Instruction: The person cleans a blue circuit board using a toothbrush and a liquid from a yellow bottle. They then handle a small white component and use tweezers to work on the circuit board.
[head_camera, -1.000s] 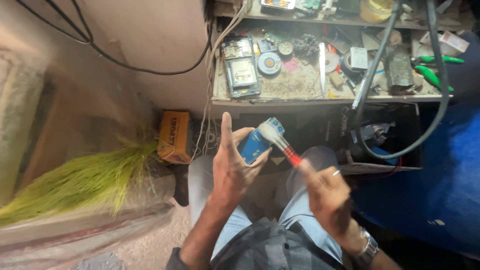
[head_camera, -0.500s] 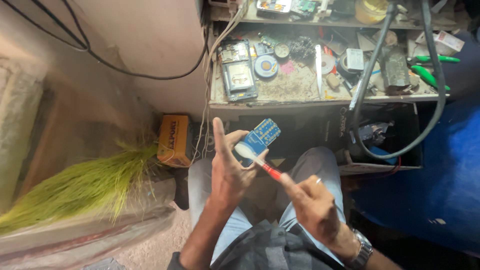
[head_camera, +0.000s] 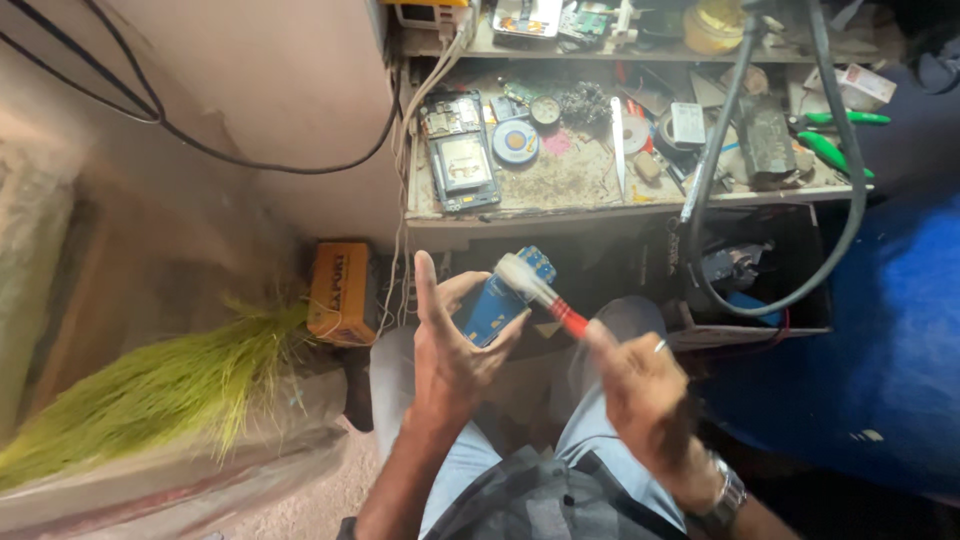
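Brush now higher across blue circuit board, right hand blurred.

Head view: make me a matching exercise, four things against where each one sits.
Things:
1. blue circuit board
2. red-handled brush
3. orange box
4. green-handled pliers

Places:
A. on the floor by the green broom
B. at the right end of the workbench
C. in the left hand
D. in the right hand

Pairs: 1-C, 2-D, 3-A, 4-B
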